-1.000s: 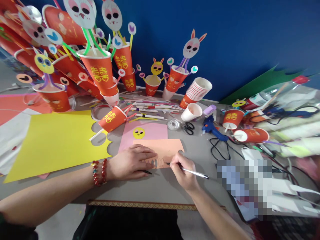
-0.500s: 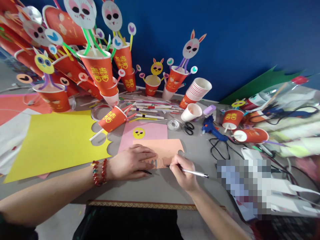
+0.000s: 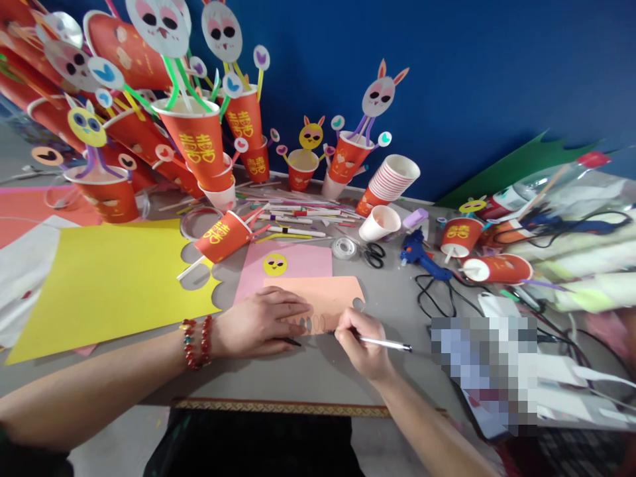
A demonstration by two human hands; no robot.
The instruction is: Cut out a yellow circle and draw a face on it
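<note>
My left hand (image 3: 267,320) lies with fingers stretched flat on a peach-orange sheet of paper (image 3: 325,289). The thin dark tip of something, perhaps a pen cap, pokes out beneath those fingers. In my right hand (image 3: 365,344) is a pen (image 3: 386,344) with a white and silver barrel, its point down at the sheet's lower edge. Small ovals are drawn in a row along that edge, and a few cut-out gaps show beside them. Under the orange sheet is a pink sheet (image 3: 308,255) bearing a round yellow face (image 3: 275,265).
A yellow sheet (image 3: 114,285) with scalloped cutouts lies left, near a tipped red cup (image 3: 223,236). Behind are pens, tape (image 3: 344,248), scissors (image 3: 374,255) and stacked cups (image 3: 392,179). A blue glue gun (image 3: 422,255) with cables lies right. Cup figures crowd the back left.
My right hand and the pen have shifted very slightly left along the sheet's lower edge. My left hand stays in place on the paper.
</note>
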